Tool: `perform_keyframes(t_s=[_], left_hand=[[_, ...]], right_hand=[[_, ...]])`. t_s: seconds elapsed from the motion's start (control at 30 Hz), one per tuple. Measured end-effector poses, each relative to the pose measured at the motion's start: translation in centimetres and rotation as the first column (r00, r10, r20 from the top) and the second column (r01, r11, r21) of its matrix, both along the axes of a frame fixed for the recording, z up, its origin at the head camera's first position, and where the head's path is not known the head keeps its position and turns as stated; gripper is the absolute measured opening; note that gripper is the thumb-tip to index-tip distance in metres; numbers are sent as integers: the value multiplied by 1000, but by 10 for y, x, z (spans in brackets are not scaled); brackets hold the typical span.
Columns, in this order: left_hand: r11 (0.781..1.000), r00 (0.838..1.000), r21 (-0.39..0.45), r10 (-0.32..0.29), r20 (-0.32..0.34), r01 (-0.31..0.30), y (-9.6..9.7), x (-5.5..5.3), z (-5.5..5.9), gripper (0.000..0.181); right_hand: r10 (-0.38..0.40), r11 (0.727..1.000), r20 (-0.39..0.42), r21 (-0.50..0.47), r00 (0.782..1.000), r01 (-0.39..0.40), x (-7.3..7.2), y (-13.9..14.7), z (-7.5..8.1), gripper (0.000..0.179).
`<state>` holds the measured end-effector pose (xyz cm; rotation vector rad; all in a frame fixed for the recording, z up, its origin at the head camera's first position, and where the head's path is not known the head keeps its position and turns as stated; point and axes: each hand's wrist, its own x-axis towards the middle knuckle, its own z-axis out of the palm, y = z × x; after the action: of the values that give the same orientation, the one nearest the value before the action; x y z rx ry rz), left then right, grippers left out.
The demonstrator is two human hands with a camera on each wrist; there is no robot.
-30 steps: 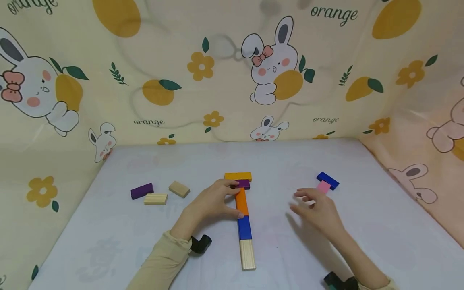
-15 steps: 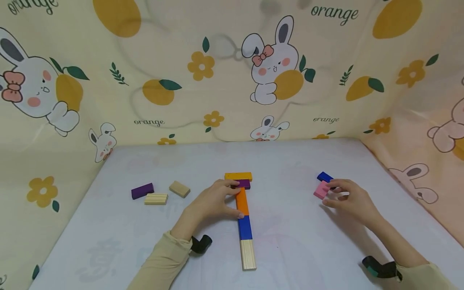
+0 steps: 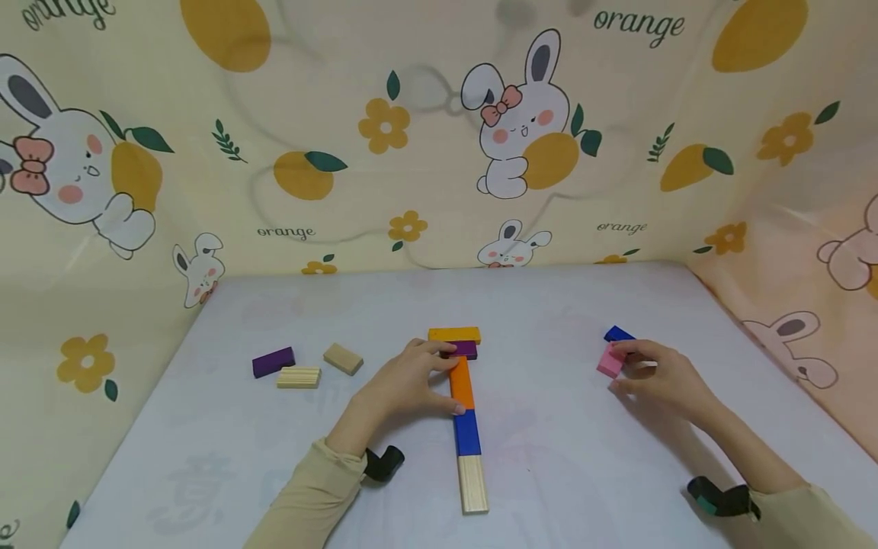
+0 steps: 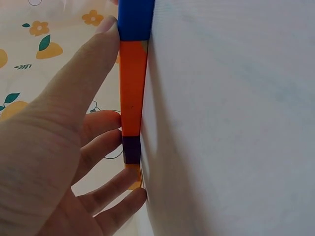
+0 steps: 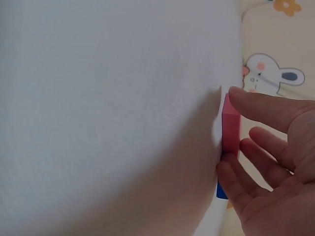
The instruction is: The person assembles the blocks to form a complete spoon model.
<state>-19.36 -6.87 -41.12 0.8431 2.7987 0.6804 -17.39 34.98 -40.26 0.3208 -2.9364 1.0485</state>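
Down the middle of the table in the head view runs an orange block [image 3: 463, 383], then a blue block [image 3: 468, 433] and a pale wood block [image 3: 472, 485]. A purple block [image 3: 468, 350] and a yellow block [image 3: 454, 335] lie crosswise at its far end. My left hand [image 3: 405, 383] rests along this row, thumb at the orange-blue joint and fingertips by the purple block. At the right, my right hand [image 3: 665, 381] pinches a pink block [image 5: 230, 132] between thumb and fingers. Behind it a second blue block [image 3: 616, 333] is partly hidden by the fingers.
To the left lie another purple block [image 3: 273, 362] and two plain wood blocks, one ridged [image 3: 298, 377] and one smooth [image 3: 343, 359]. A patterned cloth wall [image 3: 411, 168] with rabbits and oranges stands around the white table [image 3: 549, 457].
My right hand has moved right and away from me to the pink block and taken hold of it; the block has shifted slightly toward me. The left hand stays in place.
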Motion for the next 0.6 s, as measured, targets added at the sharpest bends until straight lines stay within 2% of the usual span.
perform_keyframes(t_s=[0.23,0.6], left_hand=[[1000,1000,-3,-5,-11,5,0,2,2,82],[1000,1000,-9,0,-22,0,0,0,-1,83]], right_hand=[[21,1000,-31,21,999,-21,-6,1,0,50],[10,1000,-51,28,999,-9,-12,0,-3,47]])
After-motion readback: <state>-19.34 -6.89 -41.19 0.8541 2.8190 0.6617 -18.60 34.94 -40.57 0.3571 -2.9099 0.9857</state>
